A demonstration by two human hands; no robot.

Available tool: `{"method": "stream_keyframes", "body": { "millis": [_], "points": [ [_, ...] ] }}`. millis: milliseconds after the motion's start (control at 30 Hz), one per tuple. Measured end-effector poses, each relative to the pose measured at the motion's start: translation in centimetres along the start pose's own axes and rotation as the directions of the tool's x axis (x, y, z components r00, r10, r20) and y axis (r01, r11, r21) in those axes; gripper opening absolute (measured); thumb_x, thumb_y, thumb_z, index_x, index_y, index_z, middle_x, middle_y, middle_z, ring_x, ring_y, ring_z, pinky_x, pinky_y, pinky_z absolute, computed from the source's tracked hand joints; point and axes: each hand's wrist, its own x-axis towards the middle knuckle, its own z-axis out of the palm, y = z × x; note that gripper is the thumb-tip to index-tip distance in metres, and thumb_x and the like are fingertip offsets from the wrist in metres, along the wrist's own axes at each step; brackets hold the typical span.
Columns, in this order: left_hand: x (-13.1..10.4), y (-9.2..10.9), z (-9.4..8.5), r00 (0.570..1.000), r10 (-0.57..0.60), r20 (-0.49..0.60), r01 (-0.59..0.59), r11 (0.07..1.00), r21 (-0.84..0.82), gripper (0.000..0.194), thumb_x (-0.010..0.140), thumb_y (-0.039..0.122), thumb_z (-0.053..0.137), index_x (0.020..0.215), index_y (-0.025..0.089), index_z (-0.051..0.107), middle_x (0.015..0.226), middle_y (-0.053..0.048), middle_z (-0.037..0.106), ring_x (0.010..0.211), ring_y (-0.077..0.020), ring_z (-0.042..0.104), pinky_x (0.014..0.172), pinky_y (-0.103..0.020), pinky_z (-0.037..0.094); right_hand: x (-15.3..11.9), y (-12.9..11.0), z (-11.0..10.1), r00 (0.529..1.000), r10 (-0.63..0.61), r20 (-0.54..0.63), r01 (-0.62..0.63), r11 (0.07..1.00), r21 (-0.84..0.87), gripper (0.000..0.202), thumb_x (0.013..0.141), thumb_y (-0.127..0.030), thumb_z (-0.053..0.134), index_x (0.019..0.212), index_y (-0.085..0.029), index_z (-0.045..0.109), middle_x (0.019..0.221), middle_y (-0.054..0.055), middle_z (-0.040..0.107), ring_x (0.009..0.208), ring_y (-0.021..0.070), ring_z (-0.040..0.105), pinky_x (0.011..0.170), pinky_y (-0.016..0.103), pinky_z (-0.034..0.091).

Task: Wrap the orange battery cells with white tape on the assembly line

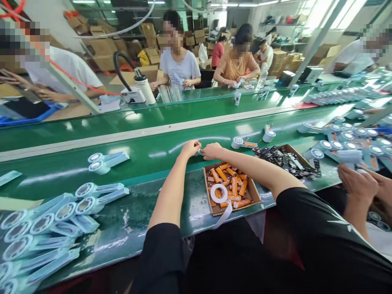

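Note:
Both my arms stretch forward over the green conveyor belt [159, 163]. My left hand [190, 149] is closed, its fingers pinched at a small pale-blue piece [199, 152] that is mostly hidden. Right beside it, my right hand [212, 151] is also closed, fingers curled at the same spot; what it grips is too covered to name. Below my right forearm, a cardboard tray [207, 192] holds several orange-wrapped battery cells [234, 185]. A roll of white tape [218, 193] lies on the cells, its loose end hanging over the front edge.
Pale-blue handheld fans [65, 212] lie piled at left, with a pair [107, 162] on the belt. Black parts [288, 161] fill a box at right, near more fans [346, 136]. A co-worker's hands [358, 181] hold a fan at far right. People [180, 67] work opposite.

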Motion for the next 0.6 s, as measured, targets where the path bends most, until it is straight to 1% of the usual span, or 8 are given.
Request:
{"method": "stream_keyframes", "body": {
  "millis": [100,167,233,267,333,433,533,600],
  "points": [
    [-2.5,2.6,-1.1,0.990,0.011,-0.139,-0.009,1.000,0.011,0.020,0.092,0.018,0.058,0.106,0.016,0.072,0.113,-0.013,0.075,0.107,-0.0271,0.066,0.097,-0.039,0.049,-2.3,1.8,-2.1,0.999,-0.029,-0.023,0.030,0.998,0.061,0.041,0.097,-0.032,0.061,0.137,-0.028,0.069,0.122,0.010,0.078,0.110,0.0277,0.075,0.093,0.035,0.057],
    [-6.2,4.3,-1.5,0.974,0.135,-0.184,-0.138,0.990,-0.005,0.020,0.096,0.024,0.059,0.110,0.019,0.072,0.121,-0.012,0.073,0.116,-0.0274,0.062,0.106,-0.043,0.046,-5.6,3.3,-2.5,0.990,-0.033,-0.137,0.053,0.988,0.144,0.046,0.102,-0.024,0.050,0.146,-0.027,0.062,0.132,0.010,0.074,0.118,0.0243,0.072,0.100,0.035,0.055],
    [-11.2,5.8,-1.4,0.913,0.400,-0.077,-0.404,0.913,-0.047,0.018,0.098,0.034,0.064,0.107,0.022,0.073,0.117,-0.009,0.074,0.114,-0.0254,0.063,0.107,-0.041,0.047,-10.2,4.4,-1.5,0.938,-0.019,-0.345,0.149,0.923,0.354,0.046,0.104,-0.022,0.043,0.146,-0.023,0.061,0.136,0.009,0.073,0.122,0.0220,0.070,0.103,0.035,0.054],
    [-13.7,6.5,-1.2,0.843,0.537,0.042,-0.533,0.843,-0.079,0.020,0.097,0.038,0.067,0.108,0.024,0.074,0.116,-0.007,0.074,0.114,-0.0243,0.063,0.107,-0.040,0.048,-12.7,4.6,-0.5,0.894,0.013,-0.448,0.226,0.850,0.476,0.043,0.105,-0.025,0.044,0.142,-0.022,0.064,0.132,0.008,0.074,0.119,0.0209,0.071,0.101,0.034,0.055],
    [-18.1,7.7,-0.5,0.746,0.631,0.214,-0.636,0.770,-0.052,0.021,0.097,0.037,0.069,0.113,0.025,0.074,0.119,-0.006,0.073,0.118,-0.0246,0.062,0.110,-0.042,0.047,-17.3,4.3,1.9,0.821,0.118,-0.559,0.352,0.665,0.658,0.035,0.103,-0.032,0.050,0.128,-0.021,0.073,0.119,0.006,0.079,0.107,0.0195,0.074,0.094,0.033,0.058],
    [-21.6,9.1,0.7,0.781,0.559,0.279,-0.605,0.788,0.113,0.019,0.101,0.028,0.061,0.112,0.021,0.074,0.122,-0.008,0.071,0.125,-0.0276,0.059,0.114,-0.048,0.046,-22.0,2.6,6.0,0.816,0.220,-0.534,0.364,0.522,0.772,0.027,0.100,-0.035,0.058,0.113,-0.022,0.078,0.107,0.005,0.081,0.095,0.0188,0.076,0.086,0.031,0.059],
    [-22.4,9.9,1.2,0.825,0.523,0.213,-0.561,0.803,0.201,0.019,0.101,0.022,0.056,0.109,0.016,0.073,0.116,-0.011,0.071,0.124,-0.0298,0.058,0.112,-0.051,0.049,-24.0,0.2,9.1,0.822,0.324,-0.468,0.324,0.408,0.853,0.026,0.098,-0.038,0.063,0.112,-0.022,0.078,0.106,0.007,0.081,0.087,0.0181,0.075,0.076,0.029,0.060],
    [-22.9,10.3,0.9,0.824,0.554,0.117,-0.565,0.791,0.236,0.021,0.101,0.019,0.054,0.111,0.015,0.071,0.120,-0.013,0.070,0.127,-0.0318,0.056,0.114,-0.055,0.048,-24.8,-1.4,10.2,0.832,0.411,-0.373,0.306,0.220,0.926,0.033,0.098,-0.044,0.062,0.121,-0.023,0.073,0.119,0.009,0.077,0.079,0.0166,0.074,0.059,0.025,0.057]
  ]
}}
